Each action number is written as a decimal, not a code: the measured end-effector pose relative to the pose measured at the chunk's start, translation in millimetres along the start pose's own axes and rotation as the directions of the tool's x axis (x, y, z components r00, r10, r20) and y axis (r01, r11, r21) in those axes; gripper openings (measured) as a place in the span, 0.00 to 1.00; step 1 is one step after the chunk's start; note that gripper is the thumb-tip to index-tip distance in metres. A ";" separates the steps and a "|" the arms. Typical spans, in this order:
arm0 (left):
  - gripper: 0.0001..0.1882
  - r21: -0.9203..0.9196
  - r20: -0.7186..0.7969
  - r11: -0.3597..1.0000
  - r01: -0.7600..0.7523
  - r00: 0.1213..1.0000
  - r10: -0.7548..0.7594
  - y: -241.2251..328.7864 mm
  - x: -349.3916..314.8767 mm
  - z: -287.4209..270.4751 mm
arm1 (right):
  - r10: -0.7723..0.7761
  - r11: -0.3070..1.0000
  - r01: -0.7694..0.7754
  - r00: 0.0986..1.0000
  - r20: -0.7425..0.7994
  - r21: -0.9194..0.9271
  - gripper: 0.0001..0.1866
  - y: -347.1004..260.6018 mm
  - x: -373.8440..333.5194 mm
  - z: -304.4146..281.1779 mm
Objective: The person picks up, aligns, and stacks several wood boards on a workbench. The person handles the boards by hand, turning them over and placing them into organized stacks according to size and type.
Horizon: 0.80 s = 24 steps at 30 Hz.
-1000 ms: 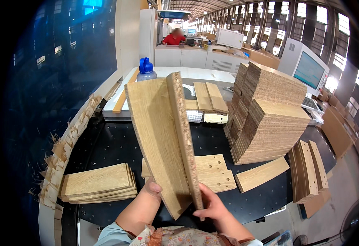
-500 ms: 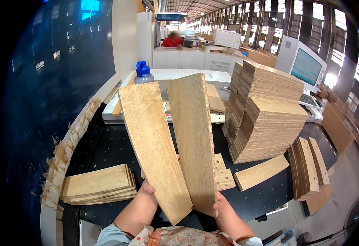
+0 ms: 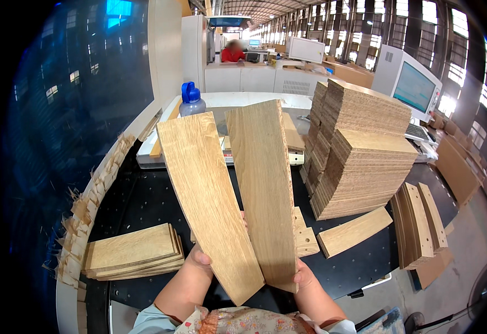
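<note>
Two long wood-grain boards stand tilted up before me, their lower ends close together and their tops spread slightly apart. My left hand (image 3: 200, 257) grips the lighter left board (image 3: 207, 195), thumb on its left edge and the other fingers mostly hidden behind. On the darker right board (image 3: 260, 189), my right hand (image 3: 303, 275) is closed round the right edge near the bottom; rough chipboard shows along that edge. Behind the boards, partly covered, lie drilled pieces (image 3: 306, 240) with round holes.
A short stack of boards (image 3: 132, 250) lies left on the black table (image 3: 355, 273). Right stand a tall chipboard pile (image 3: 366, 172), a single board (image 3: 355, 231) and upright drilled boards (image 3: 416, 222). Beyond are a blue-lidded bottle (image 3: 191, 100), a monitor (image 3: 416, 89) and a person in red (image 3: 233, 54).
Both boards stay in my hands at nearly the same tilt, with only a very slight shift. The whole view has moved a little.
</note>
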<state>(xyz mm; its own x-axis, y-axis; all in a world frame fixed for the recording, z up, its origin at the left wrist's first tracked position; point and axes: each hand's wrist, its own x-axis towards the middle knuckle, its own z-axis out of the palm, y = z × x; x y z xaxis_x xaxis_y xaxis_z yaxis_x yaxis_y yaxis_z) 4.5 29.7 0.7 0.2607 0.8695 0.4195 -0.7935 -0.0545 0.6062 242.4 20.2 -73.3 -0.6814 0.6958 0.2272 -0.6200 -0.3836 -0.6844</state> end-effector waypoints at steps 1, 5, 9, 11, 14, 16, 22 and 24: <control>0.60 0.004 -0.005 1.000 0.014 1.000 -0.014 -0.1 -0.6 -1.6 | 0.009 1.000 -0.009 1.000 -0.006 0.012 0.54 -1.1 -0.3 1.2; 0.59 0.012 -0.022 0.999 0.049 0.999 -0.049 6.1 -4.4 0.3 | 0.006 0.999 -0.009 0.999 0.053 0.044 0.54 4.5 2.8 -4.3; 0.56 -0.069 0.073 0.996 0.062 0.996 -0.057 7.2 -9.9 -6.2 | 0.017 0.995 -0.030 0.991 0.131 0.097 0.56 3.1 5.6 0.1; 0.54 -0.167 0.130 0.980 0.104 0.988 -0.083 6.7 -13.3 -4.8 | 0.037 0.992 -0.056 0.984 0.172 0.111 0.56 -0.6 8.6 2.8; 0.54 -0.196 0.148 0.978 0.070 0.988 -0.041 3.2 -14.4 -16.8 | 0.043 0.987 -0.078 0.971 0.237 0.141 0.58 1.7 13.0 1.8; 0.55 -0.233 0.173 0.969 0.080 0.984 -0.040 0.2 -14.6 -21.8 | 0.008 0.971 -0.079 0.954 0.300 0.226 0.59 9.9 17.0 3.8; 0.56 -0.287 0.176 0.954 0.088 0.984 -0.038 -5.1 -16.1 -20.0 | 0.035 0.938 -0.137 0.951 0.306 0.320 0.64 21.1 12.9 -3.4; 0.56 -0.282 0.188 0.955 0.086 0.982 -0.033 -6.2 -14.3 -19.8 | 0.045 0.924 -0.157 0.950 0.310 0.349 0.66 20.9 13.1 -0.2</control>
<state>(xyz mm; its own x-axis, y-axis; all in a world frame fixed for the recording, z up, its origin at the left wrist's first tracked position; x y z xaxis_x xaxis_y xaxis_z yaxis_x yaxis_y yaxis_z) -5.2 27.3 -22.4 0.3854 0.7632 0.5186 -0.8909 0.1615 0.4244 220.6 21.4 -84.7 -0.7954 0.4556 0.3998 -0.6013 -0.6757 -0.4264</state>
